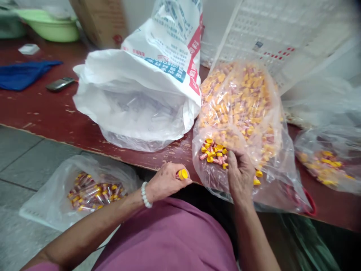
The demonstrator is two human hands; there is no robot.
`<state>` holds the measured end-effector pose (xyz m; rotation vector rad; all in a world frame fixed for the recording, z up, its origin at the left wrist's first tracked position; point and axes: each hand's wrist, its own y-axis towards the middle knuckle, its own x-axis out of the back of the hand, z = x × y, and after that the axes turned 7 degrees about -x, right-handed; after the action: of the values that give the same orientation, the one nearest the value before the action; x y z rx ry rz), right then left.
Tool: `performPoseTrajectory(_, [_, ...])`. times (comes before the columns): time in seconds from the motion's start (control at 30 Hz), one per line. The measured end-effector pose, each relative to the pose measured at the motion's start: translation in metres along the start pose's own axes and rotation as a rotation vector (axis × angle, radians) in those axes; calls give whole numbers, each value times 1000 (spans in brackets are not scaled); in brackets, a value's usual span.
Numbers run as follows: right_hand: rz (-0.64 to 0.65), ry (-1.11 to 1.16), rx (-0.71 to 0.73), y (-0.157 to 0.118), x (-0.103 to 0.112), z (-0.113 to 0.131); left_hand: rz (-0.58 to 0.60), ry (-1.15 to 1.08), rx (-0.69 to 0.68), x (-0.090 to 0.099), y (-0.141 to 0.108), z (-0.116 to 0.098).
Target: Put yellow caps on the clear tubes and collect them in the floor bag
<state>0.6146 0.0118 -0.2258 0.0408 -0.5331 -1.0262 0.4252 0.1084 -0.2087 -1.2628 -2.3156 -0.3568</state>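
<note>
My left hand (169, 177), with a pale bead bracelet at the wrist, is closed around a small tube with a yellow cap (182, 174). Only the capped end sticks out between thumb and fingers. To its right, my right hand (241, 173) is at the mouth of a clear plastic bag (208, 184), thumb close to curled fingers. Whatever is between those fingertips is hidden. Beside the thumb, inside the bag mouth, lie loose pink pieces with yellow ring-like tops (214, 152). The bag's bulging body (239, 98) is packed with many more.
A white printed sack (135, 109) with a clear liner gapes at the left. Below the table edge, another clear bag (96, 188) holds capped tubes. A smaller bag of yellow pieces (329, 165) lies far right. A phone (60, 84), blue cloth (25, 75) and green basin (50, 26) are behind.
</note>
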Motion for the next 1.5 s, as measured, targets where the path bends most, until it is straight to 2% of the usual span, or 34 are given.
performPoseTrajectory(0.07, [27,-365,121,7,6,-30,-159,38,-32,21,3,14])
performPoseTrajectory(0.13, [44,-566,258,7,4,-55,-360,137,-20,49,10,32])
performPoseTrajectory(0.2, [50,-596,340,3,-1,-69,-525,284,9,79,22,51])
performPoseTrajectory(0.27, [47,-573,364,0,-5,-73,-585,519,-22,107,38,73])
performPoseTrajectory(0.3, [48,-567,365,-1,-6,-73,-546,646,-61,119,47,83])
performPoseTrajectory(0.37, [58,-572,357,0,-6,-71,-390,838,-142,135,65,100])
performPoseTrajectory(0.43, [76,-573,354,1,-3,-70,-243,894,-191,143,79,113])
performPoseTrajectory(0.57, [85,-518,343,2,8,-72,-163,903,-224,148,94,122])
performPoseTrajectory(0.7, [26,-417,161,-5,14,-53,-173,842,-254,145,86,111])
performPoseTrajectory(0.8, [63,-210,52,-16,10,-14,-176,535,-301,130,65,85])
performPoseTrajectory(0.83, [94,-129,67,-20,6,2,-167,418,-311,122,57,75])
performPoseTrajectory(0.9, [133,-32,187,-25,-4,33,-116,250,-328,105,41,53])
performPoseTrajectory(1.0, [205,-3,380,-28,-22,62,-40,111,-346,80,23,28])
performPoseTrajectory(1.13, [407,0,472,-32,-31,67,67,-34,-296,57,11,14])
performPoseTrajectory(1.2, [441,-12,467,-34,-27,64,118,-94,-257,52,7,13])
performPoseTrajectory(1.3, [375,14,388,-31,-17,61,127,-133,-211,50,4,11])
performPoseTrajectory(1.37, [268,89,253,-28,-15,60,147,-141,-173,47,2,7])
performPoseTrajectory(1.43, [90,162,148,-27,-20,58,198,-156,-138,38,-1,1])
performPoseTrajectory(1.5, [7,180,151,-29,-31,57,237,-162,-123,23,-3,-5])
